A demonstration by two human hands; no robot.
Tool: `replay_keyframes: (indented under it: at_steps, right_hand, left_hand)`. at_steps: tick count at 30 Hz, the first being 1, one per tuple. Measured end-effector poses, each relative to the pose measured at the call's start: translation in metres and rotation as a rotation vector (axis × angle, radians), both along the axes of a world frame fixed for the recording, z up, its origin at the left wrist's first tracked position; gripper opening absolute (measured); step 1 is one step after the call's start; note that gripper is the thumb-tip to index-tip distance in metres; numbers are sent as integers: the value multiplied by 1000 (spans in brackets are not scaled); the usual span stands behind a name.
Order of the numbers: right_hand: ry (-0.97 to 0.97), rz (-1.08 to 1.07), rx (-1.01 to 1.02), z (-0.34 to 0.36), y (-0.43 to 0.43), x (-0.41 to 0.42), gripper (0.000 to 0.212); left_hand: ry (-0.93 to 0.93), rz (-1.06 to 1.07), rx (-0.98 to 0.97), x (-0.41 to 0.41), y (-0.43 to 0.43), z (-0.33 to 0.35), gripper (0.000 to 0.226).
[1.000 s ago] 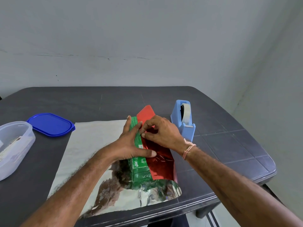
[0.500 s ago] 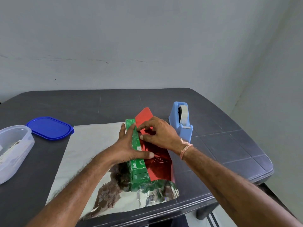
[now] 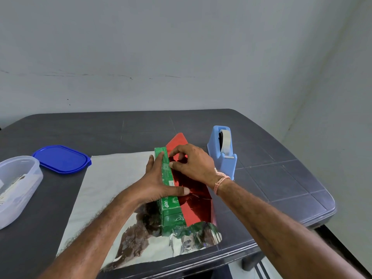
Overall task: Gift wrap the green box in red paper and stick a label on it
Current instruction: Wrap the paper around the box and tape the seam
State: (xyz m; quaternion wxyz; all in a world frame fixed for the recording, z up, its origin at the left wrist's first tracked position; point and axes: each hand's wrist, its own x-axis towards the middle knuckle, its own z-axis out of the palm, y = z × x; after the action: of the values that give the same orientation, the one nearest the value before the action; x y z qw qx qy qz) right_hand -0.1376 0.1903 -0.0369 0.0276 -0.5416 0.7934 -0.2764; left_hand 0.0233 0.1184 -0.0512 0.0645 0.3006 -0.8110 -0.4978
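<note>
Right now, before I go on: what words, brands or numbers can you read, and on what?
No text can be quoted.
green box: white print and emblems on its top and near end, too blurred to read.
white patch on the box top: too small to read.
clear container: papers inside, unreadable.
tape dispenser, blue lid, red paper: no marks visible.
</note>
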Motion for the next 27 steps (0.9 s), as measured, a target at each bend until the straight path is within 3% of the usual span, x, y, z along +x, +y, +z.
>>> replay_keyframes:
  at_steps: [14,17,22,24,27]
  right_hand:
    - [32,-52,143,14,-5,12,64]
    - [-77,-23,133,17,0,10,65]
    - [-528,32,-158,19,30,-6,41]
    - [-486,-97,-347,23,47,-14,27]
    - [-348,-461,-530,26,71,-39,18]
  left_hand:
    - [17,5,-1,0,-2,-3,153]
    - [29,10,0,-1,-4,-5,155]
    - [57,9,18,0,-8,-11,169]
    - [61,1,24,0,-10,-13,170]
    - [67,-11,10,-1,-10,-13,170]
